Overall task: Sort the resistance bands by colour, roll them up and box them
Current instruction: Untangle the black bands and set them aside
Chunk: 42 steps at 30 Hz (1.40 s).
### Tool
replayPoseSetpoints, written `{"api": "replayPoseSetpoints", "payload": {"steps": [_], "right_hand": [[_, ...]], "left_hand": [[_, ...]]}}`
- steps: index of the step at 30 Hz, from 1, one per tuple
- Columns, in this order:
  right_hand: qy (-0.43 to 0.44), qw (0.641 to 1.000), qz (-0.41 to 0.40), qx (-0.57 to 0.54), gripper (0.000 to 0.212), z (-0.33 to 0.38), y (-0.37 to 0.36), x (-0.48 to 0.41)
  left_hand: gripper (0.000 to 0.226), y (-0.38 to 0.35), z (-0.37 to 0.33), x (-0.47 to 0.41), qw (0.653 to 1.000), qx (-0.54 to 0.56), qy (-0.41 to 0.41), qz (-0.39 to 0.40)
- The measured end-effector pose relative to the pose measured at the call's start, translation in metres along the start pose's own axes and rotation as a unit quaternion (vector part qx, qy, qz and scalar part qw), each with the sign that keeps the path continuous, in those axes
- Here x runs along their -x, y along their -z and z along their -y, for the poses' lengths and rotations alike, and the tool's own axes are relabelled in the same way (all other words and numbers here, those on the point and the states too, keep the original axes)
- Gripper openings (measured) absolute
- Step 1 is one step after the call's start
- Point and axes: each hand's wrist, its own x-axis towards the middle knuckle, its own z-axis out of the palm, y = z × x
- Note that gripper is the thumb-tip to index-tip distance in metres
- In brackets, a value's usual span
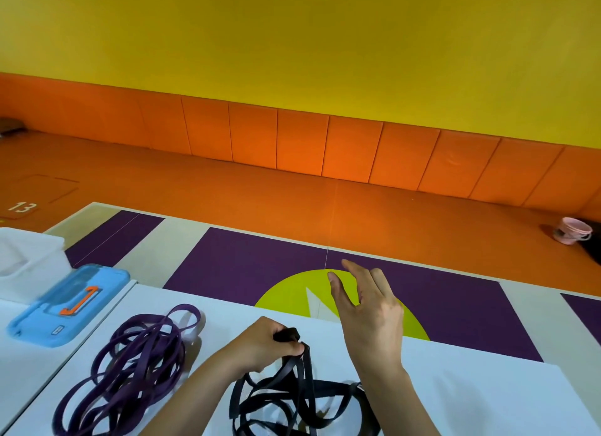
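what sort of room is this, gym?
Likely a gym or kids' activity room: orange wall pads, a 13 marking on the orange floor, a purple and lime mat, plus purple bands and black bands on the table.

The black bands (pixel 292 400) gripped by the left hand (pixel 266 344) look like smooth rubber, with a faint sheen on their flat faces. The purple bands (pixel 130 370) left of that hand are the same rubbery strip but duller. The surface (pixel 471 387) under both hands is white, smooth and matt. Far left of the hands, the lid (pixel 65 309) is glossy blue plastic with an orange plastic clip (pixel 81 300). The box (pixel 26 257) beyond it is cloudy white plastic. Beyond the right hand (pixel 367 309), the floor (pixel 260 266) is matt and the wall pads (pixel 302 143) look like smooth vinyl.
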Motion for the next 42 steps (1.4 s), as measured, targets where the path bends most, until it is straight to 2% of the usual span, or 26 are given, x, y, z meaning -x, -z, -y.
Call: {"api": "replayPoseSetpoints", "payload": {"steps": [2,7,13,17,19,21,24,27,29,30,34,39,42], "right_hand": [[-0.003,1.000,-0.001,0.005,0.034,-0.003,0.000,0.002],[-0.004,1.000,-0.001,0.012,0.016,-0.008,-0.001,0.006],[-0.018,1.000,0.012,0.014,0.037,-0.007,0.002,0.010],[-0.029,0.999,0.025,0.002,0.038,-0.006,0.004,0.013],[-0.037,0.998,0.053,-0.009,0.036,-0.006,0.003,0.015],[-0.044,0.990,0.121,-0.051,0.030,-0.008,0.000,0.019],[-0.113,0.949,0.216,-0.201,0.031,-0.011,-0.004,0.024],[-0.181,0.866,0.306,-0.352,0.040,-0.009,0.000,0.026],[-0.200,0.827,0.349,-0.393,0.026,-0.008,-0.001,0.030],[-0.209,0.817,0.363,-0.396,0.021,-0.010,-0.004,0.034],[-0.272,0.768,0.438,-0.380,0.031,-0.018,-0.024,0.058],[-0.268,0.742,0.531,-0.309,0.045,-0.027,-0.042,0.092],[-0.252,0.734,0.566,-0.278,0.032,-0.020,-0.048,0.102]], "left_hand": [[0.042,0.002,-0.004,0.001,1.000,0.006,-0.005,-0.012],[0.031,0.008,-0.015,0.007,0.999,0.020,-0.043,-0.011],[0.034,0.011,-0.028,0.015,0.998,0.016,-0.059,-0.011],[0.030,0.017,-0.044,0.026,0.995,0.054,-0.087,0.008],[0.028,0.021,-0.053,0.029,0.989,0.107,-0.100,0.001],[0.019,0.025,-0.063,0.033,0.981,0.148,-0.124,-0.008],[0.017,0.027,-0.076,0.037,0.973,0.160,-0.167,-0.024],[0.022,0.028,-0.083,0.037,0.961,0.198,-0.183,-0.068],[0.023,0.030,-0.089,0.038,0.951,0.231,-0.186,-0.090],[0.024,0.032,-0.092,0.038,0.945,0.250,-0.186,-0.101],[0.013,0.036,-0.106,0.040,0.912,0.339,-0.202,-0.113],[0.030,0.042,-0.130,0.045,0.868,0.434,-0.217,-0.107],[0.039,0.042,-0.140,0.053,0.840,0.479,-0.244,-0.078]]}}
